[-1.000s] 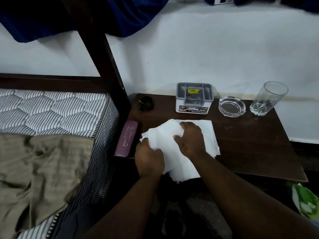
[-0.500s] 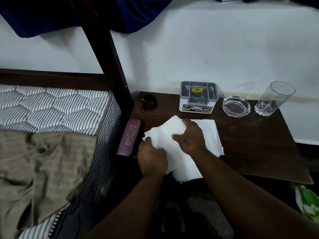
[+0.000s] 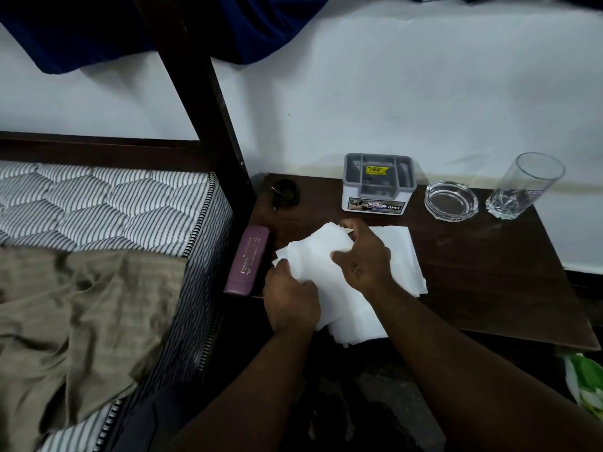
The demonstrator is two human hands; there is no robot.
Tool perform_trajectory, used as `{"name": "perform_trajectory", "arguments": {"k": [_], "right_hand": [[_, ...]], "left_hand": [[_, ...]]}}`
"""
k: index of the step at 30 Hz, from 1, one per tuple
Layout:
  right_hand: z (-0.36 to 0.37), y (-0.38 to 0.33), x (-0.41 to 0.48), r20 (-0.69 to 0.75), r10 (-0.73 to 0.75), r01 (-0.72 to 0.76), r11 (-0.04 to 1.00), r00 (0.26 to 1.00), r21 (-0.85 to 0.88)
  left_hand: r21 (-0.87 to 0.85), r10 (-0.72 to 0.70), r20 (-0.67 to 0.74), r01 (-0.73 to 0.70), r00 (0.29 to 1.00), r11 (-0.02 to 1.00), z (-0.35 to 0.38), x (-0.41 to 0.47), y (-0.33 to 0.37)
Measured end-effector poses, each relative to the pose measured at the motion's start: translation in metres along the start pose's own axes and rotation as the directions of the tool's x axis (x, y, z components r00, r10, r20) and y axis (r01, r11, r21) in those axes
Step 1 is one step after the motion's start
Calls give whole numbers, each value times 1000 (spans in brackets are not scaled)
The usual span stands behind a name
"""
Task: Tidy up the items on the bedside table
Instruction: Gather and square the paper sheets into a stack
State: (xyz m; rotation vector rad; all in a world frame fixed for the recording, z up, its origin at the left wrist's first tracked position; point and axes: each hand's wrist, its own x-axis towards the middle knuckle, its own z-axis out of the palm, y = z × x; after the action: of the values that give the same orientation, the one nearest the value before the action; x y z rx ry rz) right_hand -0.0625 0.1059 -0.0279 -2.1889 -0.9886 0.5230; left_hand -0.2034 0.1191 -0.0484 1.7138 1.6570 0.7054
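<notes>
A loose stack of white paper napkins (image 3: 401,256) lies at the front left of the dark wooden bedside table (image 3: 489,282), partly overhanging its front edge. My left hand (image 3: 290,298) grips the stack's near left corner. My right hand (image 3: 363,259) lies on top, fingers curled round the far edge of the upper sheets. Along the back stand a grey and white organiser box (image 3: 378,184), a glass ashtray (image 3: 452,200) and an empty drinking glass (image 3: 522,187). A purple case (image 3: 248,261) lies at the table's left edge.
A small black object (image 3: 285,194) sits at the table's back left corner. A dark bed post (image 3: 208,102) rises beside it. The striped mattress (image 3: 107,210) with an olive cloth (image 3: 81,314) fills the left. Something green and white (image 3: 585,383) lies low at the right.
My right hand's fingers have crept toward the far edge of the top sheets and bunched them a little. The left hand keeps its grip. The camera has shifted slightly.
</notes>
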Motion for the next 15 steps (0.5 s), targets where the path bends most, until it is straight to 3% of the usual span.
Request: {"name": "perform_trajectory", "arguments": {"k": [4,9,15], "right_hand": [[2,6,4,63,-1,3,999,998,-32],[-4,10,-5,68,-165,164,986,984,23],[-23,19,-13,106,-228,215,969,968,122]], "left_hand": [[-12,-11,3,11,1000,1000,2,2,-2],[-47,-31,7,32,999,998,2,3,-4],[-35,-62,-88,59,994,998,1,-5,7]]}}
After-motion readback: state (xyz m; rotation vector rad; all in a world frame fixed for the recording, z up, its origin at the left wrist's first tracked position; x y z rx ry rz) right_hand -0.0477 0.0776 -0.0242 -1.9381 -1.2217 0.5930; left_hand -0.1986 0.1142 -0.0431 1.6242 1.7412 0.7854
